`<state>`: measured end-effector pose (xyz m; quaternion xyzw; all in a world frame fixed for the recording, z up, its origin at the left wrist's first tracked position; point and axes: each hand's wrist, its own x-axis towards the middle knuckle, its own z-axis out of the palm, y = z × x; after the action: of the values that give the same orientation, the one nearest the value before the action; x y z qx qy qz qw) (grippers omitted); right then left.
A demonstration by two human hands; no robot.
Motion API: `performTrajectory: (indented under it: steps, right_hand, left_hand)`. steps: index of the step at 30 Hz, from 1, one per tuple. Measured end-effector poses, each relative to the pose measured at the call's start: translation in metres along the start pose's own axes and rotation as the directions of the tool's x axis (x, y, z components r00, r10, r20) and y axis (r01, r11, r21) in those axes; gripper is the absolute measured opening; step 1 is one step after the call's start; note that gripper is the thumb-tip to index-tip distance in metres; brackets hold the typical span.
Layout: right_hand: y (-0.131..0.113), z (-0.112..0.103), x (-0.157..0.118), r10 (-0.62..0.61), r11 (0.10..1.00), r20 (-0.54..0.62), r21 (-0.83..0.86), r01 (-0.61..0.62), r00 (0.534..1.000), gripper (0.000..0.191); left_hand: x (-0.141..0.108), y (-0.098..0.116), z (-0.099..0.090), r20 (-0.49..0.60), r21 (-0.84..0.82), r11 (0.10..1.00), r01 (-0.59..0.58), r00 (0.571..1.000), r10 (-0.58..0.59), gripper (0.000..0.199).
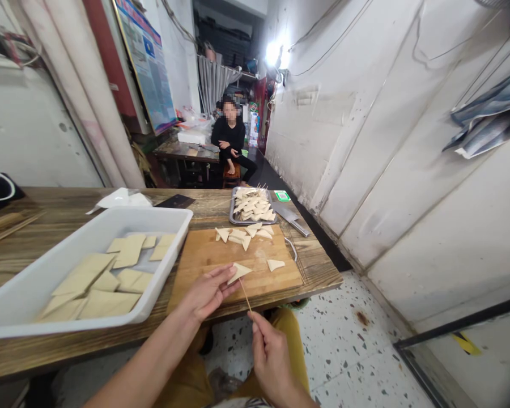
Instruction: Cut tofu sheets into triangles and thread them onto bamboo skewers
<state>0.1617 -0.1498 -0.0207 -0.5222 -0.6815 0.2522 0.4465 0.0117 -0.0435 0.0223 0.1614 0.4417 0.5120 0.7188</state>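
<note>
My left hand (212, 289) is closed on a pale triangular piece (240, 272), held over the front of the wooden cutting board (195, 255). Between thumb and fingers, my right hand (270, 345) grips the lower end of a thin wooden skewer (246, 297). The skewer's upper end meets the lower edge of the triangle; whether it has entered cannot be made out. One loose triangle (276, 264) lies on the board at the right, and several more (238, 235) are grouped along its back edge.
A white tub (170, 218) with flat pale sheets stands at the left. Behind the board are a metal tray (232, 218) of skewered pieces and a cleaver (291, 216) at the right. A person (229, 136) sits farther back. Sticks (12, 226) lie far left.
</note>
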Motion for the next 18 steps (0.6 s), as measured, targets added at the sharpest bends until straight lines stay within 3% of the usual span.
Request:
performTrajectory:
  steps: [8, 18]
  right_hand:
    - [-0.002, 0.004, 0.006, -0.019, 0.999, -0.007, -0.035, 0.019, 1.000, 0.030]
    - [0.014, 0.011, 0.029, -0.001, 0.999, -0.030, -0.048, -0.001, 1.000, 0.030]
  left_hand:
    - [-0.008, -0.006, 0.005, 0.019, 0.016, 1.000, 0.027, 0.999, -0.027, 0.013]
    - [-0.012, -0.042, 0.008, 0.052, 0.111, 0.991, 0.080, 0.995, -0.086, 0.010]
